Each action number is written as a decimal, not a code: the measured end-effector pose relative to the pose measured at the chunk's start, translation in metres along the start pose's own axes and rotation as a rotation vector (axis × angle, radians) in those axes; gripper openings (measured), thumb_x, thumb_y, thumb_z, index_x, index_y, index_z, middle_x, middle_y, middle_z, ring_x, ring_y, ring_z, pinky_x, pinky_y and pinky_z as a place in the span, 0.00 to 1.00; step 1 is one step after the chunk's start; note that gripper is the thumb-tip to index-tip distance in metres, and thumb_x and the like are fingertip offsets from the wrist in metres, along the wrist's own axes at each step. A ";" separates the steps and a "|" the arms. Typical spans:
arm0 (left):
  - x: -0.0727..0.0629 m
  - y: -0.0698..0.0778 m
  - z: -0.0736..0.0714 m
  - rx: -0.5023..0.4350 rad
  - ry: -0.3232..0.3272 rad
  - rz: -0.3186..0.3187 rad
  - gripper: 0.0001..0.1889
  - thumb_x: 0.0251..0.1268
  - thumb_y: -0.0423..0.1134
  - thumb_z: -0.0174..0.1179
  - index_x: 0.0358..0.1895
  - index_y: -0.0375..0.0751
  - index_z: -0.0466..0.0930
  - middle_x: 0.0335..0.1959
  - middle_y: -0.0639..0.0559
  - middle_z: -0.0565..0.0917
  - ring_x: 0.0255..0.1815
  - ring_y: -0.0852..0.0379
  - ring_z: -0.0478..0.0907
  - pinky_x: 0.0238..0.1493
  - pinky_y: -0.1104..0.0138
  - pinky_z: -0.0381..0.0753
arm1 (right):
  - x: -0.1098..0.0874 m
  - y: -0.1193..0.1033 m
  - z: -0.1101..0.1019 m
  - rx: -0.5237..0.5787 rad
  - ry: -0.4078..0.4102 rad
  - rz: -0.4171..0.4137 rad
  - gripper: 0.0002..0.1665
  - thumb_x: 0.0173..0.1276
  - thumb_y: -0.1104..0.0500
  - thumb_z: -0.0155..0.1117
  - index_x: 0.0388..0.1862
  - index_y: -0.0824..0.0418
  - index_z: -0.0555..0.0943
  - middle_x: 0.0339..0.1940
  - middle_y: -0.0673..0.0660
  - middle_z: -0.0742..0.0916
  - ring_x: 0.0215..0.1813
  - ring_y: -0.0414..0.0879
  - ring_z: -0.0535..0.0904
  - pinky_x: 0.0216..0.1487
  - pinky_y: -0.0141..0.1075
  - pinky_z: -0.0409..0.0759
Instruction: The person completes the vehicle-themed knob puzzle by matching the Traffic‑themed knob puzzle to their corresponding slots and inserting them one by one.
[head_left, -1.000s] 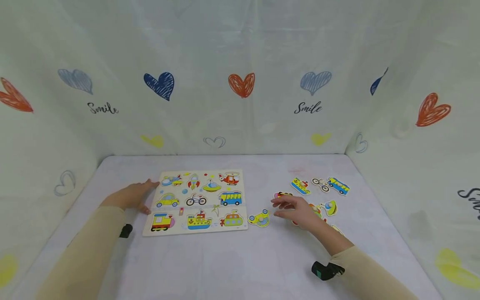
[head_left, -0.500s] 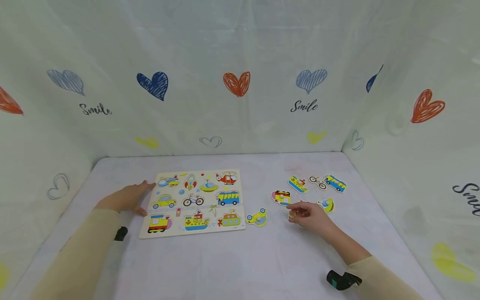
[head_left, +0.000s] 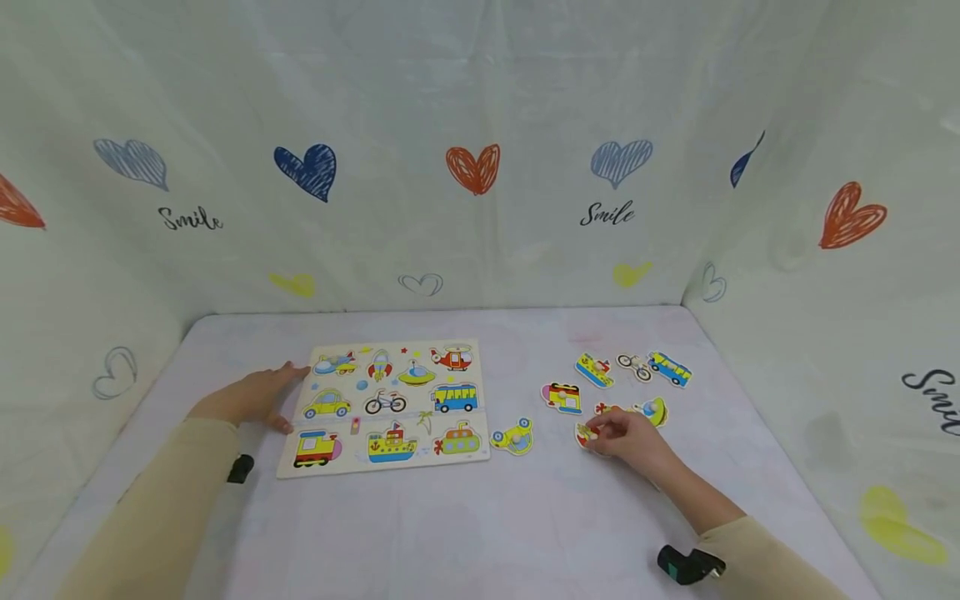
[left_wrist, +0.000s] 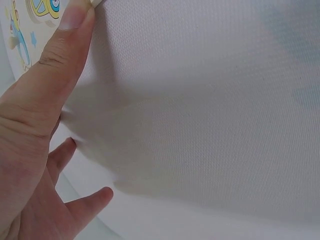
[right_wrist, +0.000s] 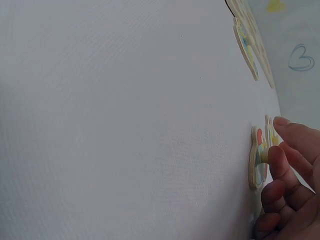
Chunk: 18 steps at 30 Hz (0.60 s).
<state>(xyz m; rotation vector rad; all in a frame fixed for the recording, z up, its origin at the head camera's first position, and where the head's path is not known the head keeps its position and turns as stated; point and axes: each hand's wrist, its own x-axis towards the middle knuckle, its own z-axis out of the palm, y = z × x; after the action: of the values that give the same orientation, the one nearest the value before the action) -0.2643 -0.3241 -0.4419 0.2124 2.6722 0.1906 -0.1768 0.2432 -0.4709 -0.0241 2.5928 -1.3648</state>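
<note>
In the head view my left hand (head_left: 251,396) lies at the left edge of a wooden puzzle board (head_left: 420,469) printed with vehicles. Its fingers are spread, and the left wrist view shows the thumb (left_wrist: 62,55) on the board's edge. My right hand (head_left: 633,442) is over the loose pieces at the right. Its fingertips pinch a small knobbed puzzle piece (head_left: 582,434) with red at its rim, low at the table. From the right wrist view, a fingertip is at this piece's (right_wrist: 253,157) pale knob; the fingers hide part of its picture.
A yellow car piece (head_left: 513,437) lies just right of the board. Around the right hand are a train piece (head_left: 562,397), a boat piece (head_left: 595,370), a bicycle piece (head_left: 634,367), a bus piece (head_left: 670,368) and a flying saucer piece (head_left: 655,410). A printed cloth wall (head_left: 525,250) stands behind.
My right hand has moved right and slightly down from beside the train piece to the red-rimmed piece, uncovering the train piece. The left hand stays at the board. The head view shifted slightly.
</note>
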 end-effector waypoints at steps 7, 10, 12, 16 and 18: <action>-0.006 -0.002 0.000 -0.019 0.032 0.068 0.58 0.37 0.47 0.80 0.73 0.31 0.56 0.70 0.20 0.52 0.67 0.21 0.54 0.63 0.33 0.59 | 0.005 0.004 0.004 -0.067 0.011 -0.023 0.13 0.57 0.60 0.76 0.40 0.63 0.85 0.26 0.52 0.78 0.33 0.45 0.73 0.28 0.30 0.72; -0.006 -0.002 0.001 -0.018 0.034 0.067 0.58 0.37 0.47 0.79 0.73 0.32 0.56 0.70 0.20 0.52 0.68 0.22 0.54 0.63 0.33 0.59 | 0.005 0.005 0.005 -0.082 0.014 -0.021 0.12 0.56 0.61 0.76 0.38 0.62 0.85 0.25 0.52 0.78 0.32 0.45 0.72 0.28 0.29 0.72; -0.005 -0.003 0.001 -0.015 0.034 0.064 0.58 0.36 0.47 0.79 0.73 0.32 0.56 0.70 0.20 0.52 0.67 0.21 0.54 0.63 0.33 0.59 | 0.005 0.004 0.005 -0.073 0.016 -0.016 0.11 0.56 0.62 0.76 0.38 0.62 0.85 0.25 0.52 0.78 0.32 0.45 0.73 0.27 0.29 0.72; -0.003 -0.004 0.003 -0.007 0.032 0.048 0.59 0.36 0.48 0.80 0.73 0.32 0.56 0.70 0.20 0.52 0.68 0.22 0.54 0.63 0.34 0.59 | 0.006 0.004 0.006 -0.086 0.026 -0.016 0.11 0.56 0.62 0.76 0.38 0.62 0.85 0.25 0.52 0.78 0.33 0.46 0.72 0.26 0.29 0.71; -0.001 -0.005 0.003 -0.006 0.032 0.045 0.59 0.35 0.48 0.80 0.73 0.31 0.56 0.70 0.20 0.52 0.68 0.22 0.54 0.63 0.34 0.58 | 0.006 0.005 0.006 -0.105 0.033 -0.020 0.11 0.57 0.62 0.75 0.38 0.62 0.84 0.25 0.52 0.78 0.33 0.46 0.72 0.26 0.29 0.71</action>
<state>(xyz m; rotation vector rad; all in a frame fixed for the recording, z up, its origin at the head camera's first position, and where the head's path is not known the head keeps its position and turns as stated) -0.2624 -0.3284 -0.4451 0.2699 2.6995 0.2172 -0.1811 0.2401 -0.4794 -0.0437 2.6960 -1.2447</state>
